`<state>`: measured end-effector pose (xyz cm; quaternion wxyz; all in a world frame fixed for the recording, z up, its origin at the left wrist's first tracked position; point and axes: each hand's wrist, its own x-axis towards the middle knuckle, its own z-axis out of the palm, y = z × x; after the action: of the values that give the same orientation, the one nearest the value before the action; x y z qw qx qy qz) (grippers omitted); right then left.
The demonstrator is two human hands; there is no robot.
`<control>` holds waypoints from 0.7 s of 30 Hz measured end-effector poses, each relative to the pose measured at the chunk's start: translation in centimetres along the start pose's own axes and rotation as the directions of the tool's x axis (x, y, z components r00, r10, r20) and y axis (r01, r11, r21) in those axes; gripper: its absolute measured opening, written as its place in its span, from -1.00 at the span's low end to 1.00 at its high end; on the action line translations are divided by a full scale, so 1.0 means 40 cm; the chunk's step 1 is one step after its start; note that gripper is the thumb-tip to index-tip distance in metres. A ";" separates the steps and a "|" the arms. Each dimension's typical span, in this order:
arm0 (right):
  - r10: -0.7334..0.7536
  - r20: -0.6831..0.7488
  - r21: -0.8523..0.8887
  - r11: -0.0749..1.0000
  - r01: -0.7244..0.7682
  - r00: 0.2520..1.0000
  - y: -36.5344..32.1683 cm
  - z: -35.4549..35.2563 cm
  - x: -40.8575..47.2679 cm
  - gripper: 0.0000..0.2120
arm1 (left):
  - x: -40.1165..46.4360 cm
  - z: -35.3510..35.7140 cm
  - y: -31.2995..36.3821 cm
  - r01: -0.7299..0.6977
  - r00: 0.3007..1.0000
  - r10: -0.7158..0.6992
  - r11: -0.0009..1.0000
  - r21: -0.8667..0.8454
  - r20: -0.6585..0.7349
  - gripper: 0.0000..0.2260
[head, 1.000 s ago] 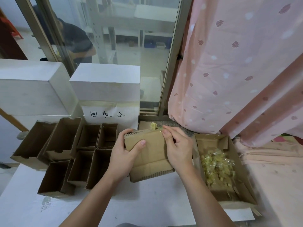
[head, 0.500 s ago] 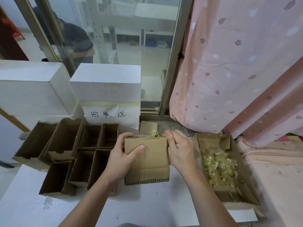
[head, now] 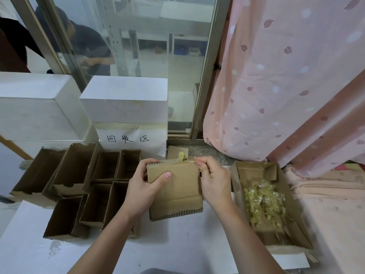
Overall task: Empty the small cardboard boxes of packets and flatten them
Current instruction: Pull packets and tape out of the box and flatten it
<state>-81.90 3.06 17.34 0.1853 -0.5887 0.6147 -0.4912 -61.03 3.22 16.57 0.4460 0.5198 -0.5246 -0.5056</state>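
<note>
A small brown cardboard box point(head: 174, 189) is held upright over the white table point(head: 177, 246) at centre. My left hand point(head: 145, 186) grips its left side, thumb across the front face. My right hand point(head: 212, 178) pinches a thin yellowish strip at the box's top right corner. A crumpled yellow packet point(head: 182, 156) pokes out of the box's top edge. To the right lies a long open cardboard box point(head: 296, 226) holding a heap of clear yellow packets point(head: 262, 202).
Several open small cardboard boxes point(head: 94, 186) stand in a cluster at the left. Behind them are two white blocks point(head: 124, 97) and a paper sign point(head: 130, 139). A pink curtain point(head: 286, 76) hangs at the right. A person sits beyond the glass point(head: 88, 46).
The box has been turned more upright and squared to me. My right hand has drawn back to the box's top right corner, pulling the thin strip with it.
</note>
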 end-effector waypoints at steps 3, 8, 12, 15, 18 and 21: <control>0.019 0.081 -0.028 0.999 -0.016 0.997 -0.003 -0.001 0.001 -0.79 | 0.002 -0.012 -0.004 -0.001 1.000 0.001 1.000 -0.001 -0.023 -0.46; 0.095 0.217 0.143 0.981 -0.128 0.972 -0.011 -0.020 0.014 -0.86 | 0.003 -0.022 -0.003 -0.046 0.998 0.047 0.999 0.029 -0.042 -0.46; 0.101 0.171 0.290 0.945 -0.148 0.980 -0.031 -0.015 0.009 -0.82 | 0.008 -0.026 -0.003 -0.105 0.994 0.106 0.993 0.055 -0.013 -0.39; 0.146 0.104 0.321 0.931 -0.172 0.984 -0.037 -0.010 0.014 -0.81 | 0.004 -0.023 0.000 -0.174 0.985 0.175 0.984 0.046 -0.006 -0.42; 0.206 0.033 0.366 0.908 -0.203 0.978 -0.034 -0.007 0.019 -0.83 | -0.002 -0.020 -0.004 -0.210 0.978 0.210 0.978 0.023 -0.003 -0.44; 0.270 0.016 0.479 0.843 -0.244 0.963 -0.042 -0.012 0.022 -0.87 | -0.006 -0.022 -0.005 -0.215 0.977 0.215 0.976 -0.006 -0.004 -0.44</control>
<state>-81.57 2.73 19.24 0.3723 -0.4242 0.5527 -0.6131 -60.12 3.39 16.46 0.5006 0.4593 -0.5756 -0.4551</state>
